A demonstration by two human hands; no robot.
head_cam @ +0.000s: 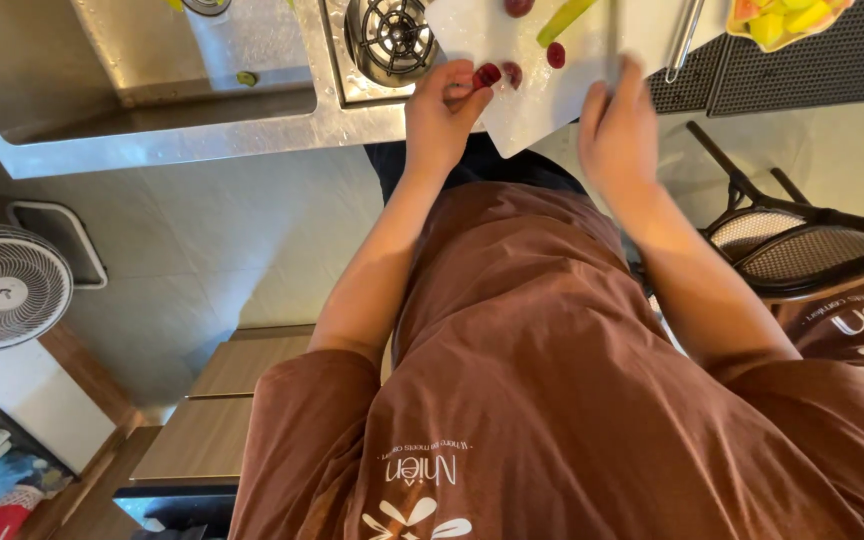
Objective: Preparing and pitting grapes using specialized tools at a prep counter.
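Looking straight down past a brown shirt [552,400], the head view shows both hands at the near edge of a white cutting board [512,110] on the table. The left hand [439,115] pinches a dark red grape [486,75] between its fingertips, pressing it to the board. Another grape piece [513,72] lies just beside it, one more [556,54] a little farther in, and a whole one [519,6] at the top edge. The right hand [617,130] is closed around the handle of a knife [613,35], its blade standing on the board near a green fruit slice [564,20]. A metal tool [685,38] lies right of the knife, and a yellow bowl of cut fruit [787,20] sits on a dark mat [812,70]. Left of the board are a gas burner [390,35] and a steel sink [152,80]. A fan [4,290] stands on the floor
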